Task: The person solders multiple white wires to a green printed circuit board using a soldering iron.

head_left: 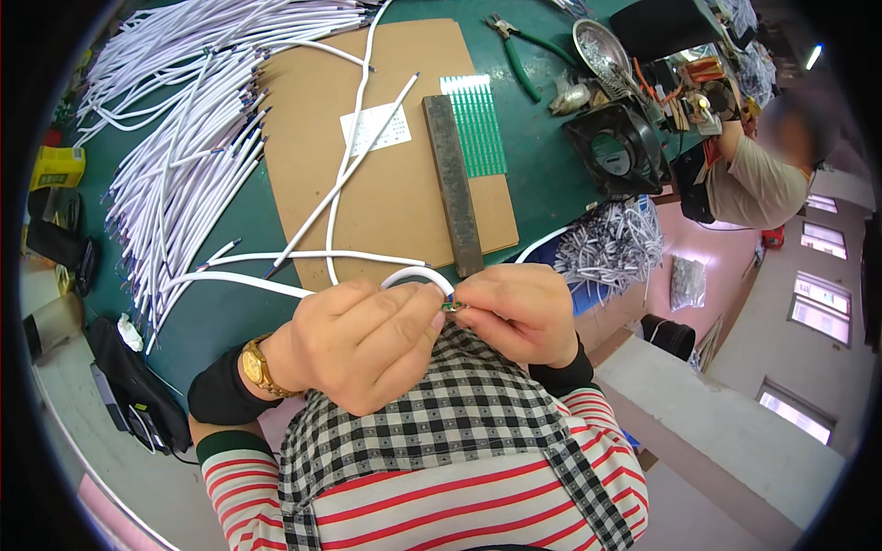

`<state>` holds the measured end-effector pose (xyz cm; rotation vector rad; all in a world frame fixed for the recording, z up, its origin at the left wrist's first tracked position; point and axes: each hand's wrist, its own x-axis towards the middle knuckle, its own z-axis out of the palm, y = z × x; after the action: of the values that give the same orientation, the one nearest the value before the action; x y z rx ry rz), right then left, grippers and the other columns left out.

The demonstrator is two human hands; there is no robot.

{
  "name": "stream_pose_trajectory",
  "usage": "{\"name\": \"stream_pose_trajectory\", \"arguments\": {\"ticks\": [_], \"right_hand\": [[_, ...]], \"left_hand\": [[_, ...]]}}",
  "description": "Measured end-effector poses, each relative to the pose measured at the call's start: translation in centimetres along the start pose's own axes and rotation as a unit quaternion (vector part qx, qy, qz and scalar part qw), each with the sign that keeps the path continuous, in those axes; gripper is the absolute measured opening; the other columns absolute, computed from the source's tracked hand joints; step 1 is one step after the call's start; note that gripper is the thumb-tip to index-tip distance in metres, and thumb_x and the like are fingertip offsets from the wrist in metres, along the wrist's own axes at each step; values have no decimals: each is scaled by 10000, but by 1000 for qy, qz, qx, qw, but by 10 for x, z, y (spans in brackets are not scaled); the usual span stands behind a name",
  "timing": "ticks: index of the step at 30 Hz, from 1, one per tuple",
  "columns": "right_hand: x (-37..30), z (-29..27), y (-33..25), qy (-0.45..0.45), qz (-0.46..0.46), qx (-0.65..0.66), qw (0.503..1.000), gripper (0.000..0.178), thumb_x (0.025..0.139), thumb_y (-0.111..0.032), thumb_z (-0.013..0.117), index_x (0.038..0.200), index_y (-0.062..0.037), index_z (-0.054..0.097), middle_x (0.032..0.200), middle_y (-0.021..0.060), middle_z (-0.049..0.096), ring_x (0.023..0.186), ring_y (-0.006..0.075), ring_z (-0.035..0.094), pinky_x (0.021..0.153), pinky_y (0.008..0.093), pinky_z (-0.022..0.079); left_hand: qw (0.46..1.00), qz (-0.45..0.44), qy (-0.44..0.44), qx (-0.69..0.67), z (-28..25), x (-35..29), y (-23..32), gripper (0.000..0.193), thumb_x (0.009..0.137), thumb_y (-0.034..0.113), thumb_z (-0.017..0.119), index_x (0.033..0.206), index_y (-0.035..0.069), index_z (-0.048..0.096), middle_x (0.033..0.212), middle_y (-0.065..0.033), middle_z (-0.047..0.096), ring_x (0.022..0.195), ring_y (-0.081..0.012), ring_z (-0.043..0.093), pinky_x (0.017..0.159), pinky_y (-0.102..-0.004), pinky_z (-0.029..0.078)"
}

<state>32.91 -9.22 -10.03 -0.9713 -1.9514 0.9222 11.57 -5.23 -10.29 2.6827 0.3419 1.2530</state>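
My left hand (372,344) is closed, pinching a white cable (412,273) near its end, close in front of my apron. The cable bends in an arc above the fingers, and another stretch of white cable (243,281) runs leftward from the hand. At its tip, between both hands, sits a small green circuit board piece (449,306), partly covered by fingers. My right hand (519,312) grips this piece between thumb and forefinger. Beyond the hands, several loose white cables (335,188) cross over a brown cardboard sheet (308,101).
A dark metal bar (450,184) lies beside a green circuit board panel (478,124). Heaps of white cables (184,184) cover the left. Green-handled pliers (524,69), a black fan (617,147) and a metal bowl (599,46) stand farther right. Another person (758,179) sits at right.
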Motion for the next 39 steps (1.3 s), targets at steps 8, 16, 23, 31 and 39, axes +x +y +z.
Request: {"name": "stream_pose_trajectory", "arguments": {"ticks": [8, 16, 23, 31, 39], "right_hand": [[1, 2, 5, 41, -132, -101, 985, 246, 684, 0, 724, 911, 22, 631, 764, 111, 634, 624, 243, 630, 585, 322, 538], [3, 2, 7, 52, -167, -96, 980, 262, 673, 2, 719, 918, 27, 630, 783, 96, 644, 631, 219, 635, 627, 322, 555], [2, 0, 9, 45, -148, -102, 983, 219, 649, 8, 720, 842, 8, 618, 732, 106, 646, 640, 249, 649, 689, 350, 570], [5, 7, -8, 124, 116, -14, 985, 313, 699, -18, 734, 999, 1, 649, 689, 58, 585, 527, 170, 554, 459, 262, 415], [-16, -50, -17, 126, -139, 211, 959, 188, 702, 18, 717, 877, 74, 676, 588, 64, 539, 431, 126, 469, 374, 272, 302]], "left_hand": [[999, 22, -1, -27, -2, 1, 0, 147, 681, 54, 645, 788, -46, 626, 891, -174, 651, 741, -224, 645, 553, -260, 440], [999, 25, 0, -34, -4, 3, -1, 150, 670, 66, 632, 779, -38, 638, 873, -154, 654, 748, -208, 644, 553, -246, 436], [1000, 10, -17, -17, -5, -2, 0, 252, 685, 70, 633, 907, -48, 648, 939, -177, 652, 783, -234, 643, 583, -286, 456], [968, -183, 8, -174, 3, 0, 0, 270, 686, -53, 691, 946, -7, 635, 989, -161, 658, 761, -265, 656, 618, -321, 525], [942, -272, 93, -171, -50, -3, -20, 212, 726, -89, 632, 921, -9, 654, 880, -134, 673, 745, -208, 666, 648, -266, 523]]}}
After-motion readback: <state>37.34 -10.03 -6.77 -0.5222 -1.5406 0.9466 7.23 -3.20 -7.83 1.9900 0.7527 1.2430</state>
